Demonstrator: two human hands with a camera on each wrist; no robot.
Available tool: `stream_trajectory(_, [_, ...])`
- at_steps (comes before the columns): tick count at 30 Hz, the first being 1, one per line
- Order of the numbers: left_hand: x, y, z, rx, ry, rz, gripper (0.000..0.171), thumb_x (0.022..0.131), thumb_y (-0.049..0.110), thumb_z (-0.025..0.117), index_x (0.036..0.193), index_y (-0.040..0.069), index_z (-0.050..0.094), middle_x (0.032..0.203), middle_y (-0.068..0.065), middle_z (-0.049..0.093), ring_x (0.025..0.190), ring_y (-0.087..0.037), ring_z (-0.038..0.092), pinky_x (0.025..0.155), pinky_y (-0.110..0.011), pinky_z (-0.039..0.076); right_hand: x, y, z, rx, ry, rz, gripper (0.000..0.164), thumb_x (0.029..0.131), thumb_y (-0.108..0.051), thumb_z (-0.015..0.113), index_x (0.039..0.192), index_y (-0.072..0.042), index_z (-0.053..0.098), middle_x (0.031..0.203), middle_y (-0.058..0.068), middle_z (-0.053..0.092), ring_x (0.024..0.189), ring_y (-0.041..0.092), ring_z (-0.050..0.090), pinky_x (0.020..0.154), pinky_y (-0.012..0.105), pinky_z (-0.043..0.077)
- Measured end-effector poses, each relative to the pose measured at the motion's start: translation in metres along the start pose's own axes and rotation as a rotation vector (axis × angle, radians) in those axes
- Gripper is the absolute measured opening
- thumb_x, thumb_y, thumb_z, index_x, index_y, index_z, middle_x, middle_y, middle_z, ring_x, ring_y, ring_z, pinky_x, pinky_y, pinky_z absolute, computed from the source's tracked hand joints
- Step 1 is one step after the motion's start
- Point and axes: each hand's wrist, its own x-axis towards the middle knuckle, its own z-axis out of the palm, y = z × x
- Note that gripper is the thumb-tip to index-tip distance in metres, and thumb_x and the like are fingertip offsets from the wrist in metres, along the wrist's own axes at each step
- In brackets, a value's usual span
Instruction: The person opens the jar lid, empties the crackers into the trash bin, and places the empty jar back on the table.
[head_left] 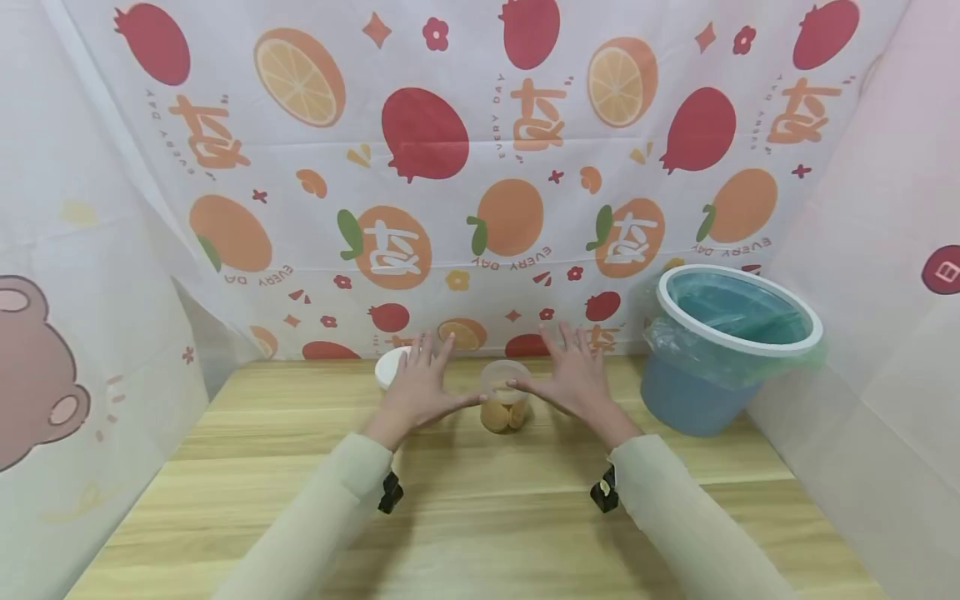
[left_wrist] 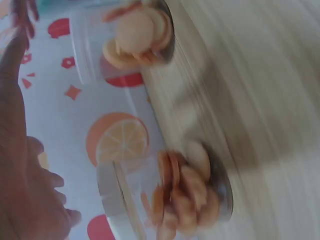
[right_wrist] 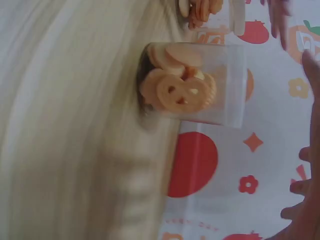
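A clear plastic jar of cookies (head_left: 505,417) stands upright near the back of the table, its top uncovered. Left of it is a second cookie jar (left_wrist: 187,200), closed with a white lid (head_left: 388,367) and partly hidden behind my left hand in the head view. My left hand (head_left: 422,387) hovers with fingers spread over the lidded jar, thumb stretched toward the uncovered one. On the other side, my right hand (head_left: 576,379) is spread too, its thumb overlapping the uncovered jar's upper part in the head view. Neither hand grips anything.
A blue bin (head_left: 697,392) with a white rim and a thin green plastic liner stands at the back right. Fruit-printed cloth (head_left: 465,308) hangs right behind the wooden table (head_left: 495,517), and pale sheets close off both sides.
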Motion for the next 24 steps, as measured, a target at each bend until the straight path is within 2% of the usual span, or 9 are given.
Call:
stream_trajectory(4, [-0.005,0.009,0.007,-0.117,0.045,0.087,0.118,0.081,0.076,0.065,0.163,0.011,0.012,0.170,-0.019,0.008,0.157,-0.042,0.005,0.124,-0.061,0.019,-0.005,0.003,0.016,0.149,0.052,-0.058,0.110,0.075,-0.081,0.065,0.161,-0.023,0.027,0.168,0.013,0.025,0.154,0.044,0.020,0.118,0.071,0.023])
stream_trajectory(7, [-0.007,0.014,0.014,-0.211,0.077,0.140,0.110,0.084,0.066,0.069,0.163,0.011,0.016,0.169,-0.016,0.017,0.157,-0.039,0.012,0.122,-0.060,0.026,-0.009,0.004,0.028,0.287,0.067,-0.095,0.110,0.075,-0.072,0.074,0.161,-0.022,0.027,0.167,0.012,0.027,0.154,0.042,0.024,0.115,0.070,0.030])
stream_trajectory(10, [-0.008,0.018,0.020,-0.276,0.095,0.161,0.101,0.088,0.057,0.072,0.162,0.012,0.020,0.168,-0.015,0.022,0.156,-0.037,0.019,0.121,-0.059,0.030,-0.012,0.004,0.039,0.436,0.068,-0.113,0.110,0.075,-0.060,0.082,0.161,-0.020,0.026,0.167,0.011,0.027,0.153,0.041,0.025,0.114,0.070,0.032])
stream_trajectory(13, [-0.008,0.022,0.024,-0.335,0.098,0.160,0.095,0.090,0.050,0.072,0.162,0.013,0.021,0.167,-0.015,0.025,0.154,-0.037,0.024,0.120,-0.060,0.030,-0.015,0.005,0.050,0.546,0.076,-0.111,0.111,0.074,-0.051,0.087,0.161,-0.018,0.026,0.166,0.014,0.028,0.153,0.041,0.027,0.115,0.070,0.031])
stream_trajectory(18, [-0.004,0.027,0.034,-0.450,0.130,0.143,0.091,0.091,0.042,0.074,0.161,0.013,0.023,0.165,-0.016,0.028,0.153,-0.038,0.027,0.121,-0.061,0.029,-0.019,0.007,0.069,0.636,0.084,-0.080,0.113,0.073,-0.048,0.089,0.161,-0.021,0.024,0.165,0.019,0.027,0.151,0.045,0.027,0.114,0.072,0.030])
stream_trajectory(21, [-0.002,0.029,0.041,-0.520,0.164,0.131,0.091,0.089,0.038,0.076,0.160,0.009,0.026,0.163,-0.020,0.031,0.151,-0.040,0.030,0.120,-0.062,0.029,-0.021,0.007,0.079,0.715,0.063,-0.039,0.112,0.074,-0.044,0.089,0.162,-0.022,0.022,0.166,0.017,0.026,0.152,0.043,0.027,0.116,0.067,0.031])
stream_trajectory(24, [-0.001,0.031,0.050,-0.619,0.168,0.107,0.091,0.088,0.030,0.077,0.159,0.005,0.026,0.162,-0.024,0.032,0.150,-0.045,0.031,0.119,-0.064,0.029,-0.022,0.008,0.087,0.803,0.058,-0.013,0.111,0.076,-0.038,0.089,0.162,-0.019,0.022,0.165,0.016,0.027,0.151,0.040,0.029,0.118,0.062,0.033])
